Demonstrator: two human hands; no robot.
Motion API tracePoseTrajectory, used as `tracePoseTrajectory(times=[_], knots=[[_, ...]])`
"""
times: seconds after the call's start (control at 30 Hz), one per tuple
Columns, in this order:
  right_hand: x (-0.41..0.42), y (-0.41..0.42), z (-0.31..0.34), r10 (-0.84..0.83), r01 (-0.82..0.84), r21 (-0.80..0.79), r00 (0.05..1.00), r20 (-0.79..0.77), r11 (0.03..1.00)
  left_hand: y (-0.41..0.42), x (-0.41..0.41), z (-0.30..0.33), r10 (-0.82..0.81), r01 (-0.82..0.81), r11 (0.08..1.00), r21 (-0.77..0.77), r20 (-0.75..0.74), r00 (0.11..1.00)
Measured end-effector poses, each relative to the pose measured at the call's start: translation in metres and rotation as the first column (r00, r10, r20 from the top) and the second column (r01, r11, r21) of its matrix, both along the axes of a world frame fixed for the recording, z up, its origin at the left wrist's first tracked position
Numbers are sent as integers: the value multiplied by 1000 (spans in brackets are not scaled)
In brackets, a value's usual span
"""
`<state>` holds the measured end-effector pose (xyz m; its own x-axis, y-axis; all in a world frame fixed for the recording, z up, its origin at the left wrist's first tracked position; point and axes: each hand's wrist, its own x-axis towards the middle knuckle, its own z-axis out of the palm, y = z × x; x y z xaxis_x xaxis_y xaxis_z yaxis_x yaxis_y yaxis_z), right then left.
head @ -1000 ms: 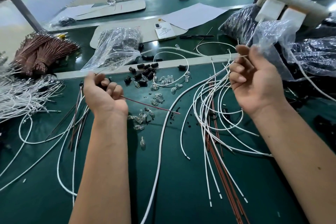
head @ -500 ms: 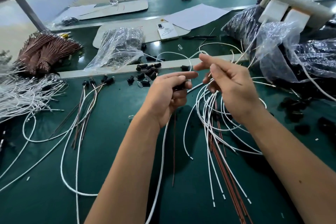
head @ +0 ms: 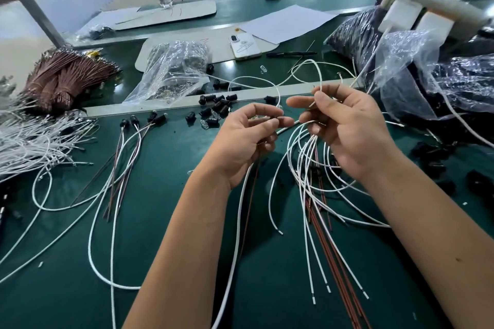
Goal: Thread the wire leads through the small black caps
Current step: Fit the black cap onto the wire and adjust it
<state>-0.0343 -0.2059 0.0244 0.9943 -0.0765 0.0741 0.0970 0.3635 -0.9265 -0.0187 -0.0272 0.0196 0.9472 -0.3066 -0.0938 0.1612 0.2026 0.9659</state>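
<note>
My left hand (head: 246,139) is raised over the green table and pinches a small black cap (head: 267,118) between thumb and fingers; the cap is mostly hidden. A white wire (head: 235,235) and a thin brown wire (head: 250,211) hang down from this hand. Just to the right, my right hand (head: 347,128) pinches the end of a white wire lead (head: 314,101) at thumb and forefinger, and a fan of white wires (head: 307,181) trails from under its palm. Loose black caps (head: 219,107) lie behind the hands.
Capped wires (head: 131,125) lie at left by a white wire pile (head: 32,139) and a brown wire bundle (head: 61,77). A clear plastic bag (head: 171,72), a phone (head: 244,45) and a pen (head: 288,54) are behind. Black bags (head: 454,83) crowd the right.
My left hand has moved right from the capped wires to the middle with a cap and wires. My right hand has come down and left, and now holds a wire end up near it.
</note>
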Motion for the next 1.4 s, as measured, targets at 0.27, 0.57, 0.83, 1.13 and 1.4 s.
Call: tracePoseTrajectory(times=[0.27, 0.57, 0.83, 1.13, 1.4], knots=[[1, -5, -2, -45, 46, 12, 997, -61, 999, -1, -2, 2, 49, -49, 999, 12, 28, 998], [1, 0, -9, -205, 185, -291, 978, -37, 939, 5, 5, 2, 341, -345, 930, -123, -51, 939], [-4, -7, -8, -205, 455, -868, 885, 418, 198, 6, 6, 2, 383, -390, 914, -114, -79, 920], [-18, 23, 0, 307, 100, -995, 947, 92, -11, 4, 7, 2, 402, -410, 906, -109, -83, 912], [-33, 45, 1, 323, 8, -963, 943, -82, -269, 7, 6, 2, 416, -422, 898, -125, -71, 907]])
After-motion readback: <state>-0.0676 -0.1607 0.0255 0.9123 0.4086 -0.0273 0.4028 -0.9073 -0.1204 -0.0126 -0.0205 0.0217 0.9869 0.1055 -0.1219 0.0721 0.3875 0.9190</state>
